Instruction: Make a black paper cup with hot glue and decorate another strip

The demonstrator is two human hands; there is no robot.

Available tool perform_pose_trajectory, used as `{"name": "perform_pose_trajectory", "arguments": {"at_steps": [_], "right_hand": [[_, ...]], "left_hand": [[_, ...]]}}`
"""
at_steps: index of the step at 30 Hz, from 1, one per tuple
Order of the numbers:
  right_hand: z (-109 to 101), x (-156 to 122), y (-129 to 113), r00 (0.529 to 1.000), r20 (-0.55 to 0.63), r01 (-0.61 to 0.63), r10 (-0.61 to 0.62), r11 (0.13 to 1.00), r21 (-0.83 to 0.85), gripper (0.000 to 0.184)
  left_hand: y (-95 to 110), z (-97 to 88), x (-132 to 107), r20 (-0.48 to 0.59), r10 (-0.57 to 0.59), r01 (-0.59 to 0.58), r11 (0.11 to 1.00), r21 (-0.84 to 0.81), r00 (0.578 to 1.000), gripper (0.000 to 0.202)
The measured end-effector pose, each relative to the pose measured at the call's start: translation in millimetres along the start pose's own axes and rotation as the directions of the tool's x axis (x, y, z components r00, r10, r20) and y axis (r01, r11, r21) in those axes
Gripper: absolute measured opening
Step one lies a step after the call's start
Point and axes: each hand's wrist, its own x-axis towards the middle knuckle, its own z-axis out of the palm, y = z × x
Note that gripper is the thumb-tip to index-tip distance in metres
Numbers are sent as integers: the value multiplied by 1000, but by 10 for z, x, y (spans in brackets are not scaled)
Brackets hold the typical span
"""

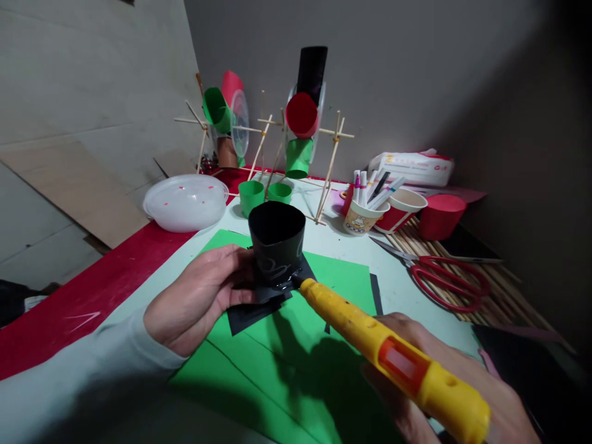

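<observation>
My left hand (208, 296) is closed on a black paper cup (277, 246), thumb under its flat base piece and fingers at its side. The cup stands upright, open at the top, with pale marks on its wall. In my right hand (430, 364) is a yellow hot glue gun (370, 336), its dark nozzle touching the seam where cup and base meet. Shiny glue shows along that seam. Beneath lie green sheets (259, 357) and a black paper scrap (245, 317).
Stick frames carrying coloured paper cups (303, 115) stand behind, with two small green cups (252, 197). At left is a clear plastic bowl (185, 202). On the right are a cup of markers (363, 216), red-handled scissors (448, 283) and wooden sticks (499, 296).
</observation>
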Motion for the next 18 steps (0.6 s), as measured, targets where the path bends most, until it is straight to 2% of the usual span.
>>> {"name": "perform_pose_trajectory", "arguments": {"at_steps": [3, 9, 14, 18], "right_hand": [[-6, 23, 34, 999, 14, 32, -32, 999, 0, 4], [-68, 63, 4, 999, -6, 39, -39, 996, -77, 11], [-90, 57, -1, 1000, 13, 1, 0, 998, -67, 13], [-77, 70, -4, 999, 11, 31, -30, 999, -44, 12]], "left_hand": [[3, -28, 8, 49, 19, -19, 1000, -1, 999, 17], [39, 1, -12, 88, 10, -5, 999, -51, 996, 8], [42, 12, -19, 65, 11, -8, 999, -53, 998, 12], [21, 3, 7, 35, 78, -75, 994, -80, 996, 15]]}}
